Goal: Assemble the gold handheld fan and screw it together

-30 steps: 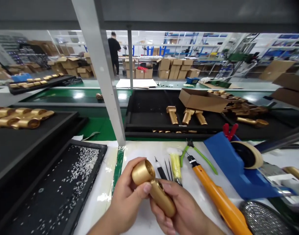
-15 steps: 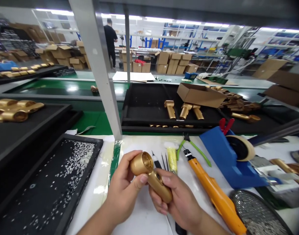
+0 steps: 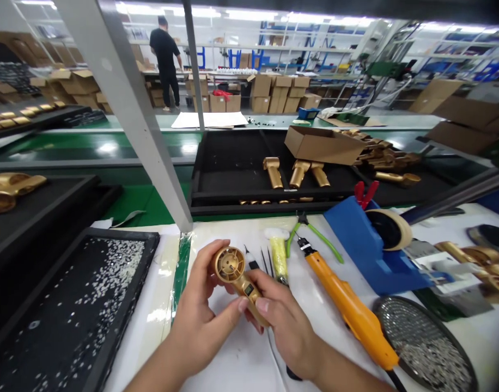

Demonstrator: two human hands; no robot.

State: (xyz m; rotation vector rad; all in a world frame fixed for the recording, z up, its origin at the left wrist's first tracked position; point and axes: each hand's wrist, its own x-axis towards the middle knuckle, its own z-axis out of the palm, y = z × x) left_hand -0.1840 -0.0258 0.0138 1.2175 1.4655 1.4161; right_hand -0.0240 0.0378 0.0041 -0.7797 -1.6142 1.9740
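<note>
Holding gold housing (image 3: 237,280) | left hand (image 3: 200,310) wrapped, right hand (image 3: 284,321) pinching | white bench (image 3: 229,359) | cardboard boxes (image 3: 269,92) beyond

A factory assembly workshop, with green conveyor belts (image 3: 90,146), stacked cardboard cartons (image 3: 269,92) and blue shelving racks (image 3: 241,54).

light: bright, from ceiling lights (image 3: 249,13) | glare: green conveyor belt (image 3: 106,147) | shadows: faint | edges: bowed | left hand (image 3: 200,313), right hand (image 3: 288,326): sharp
</note>
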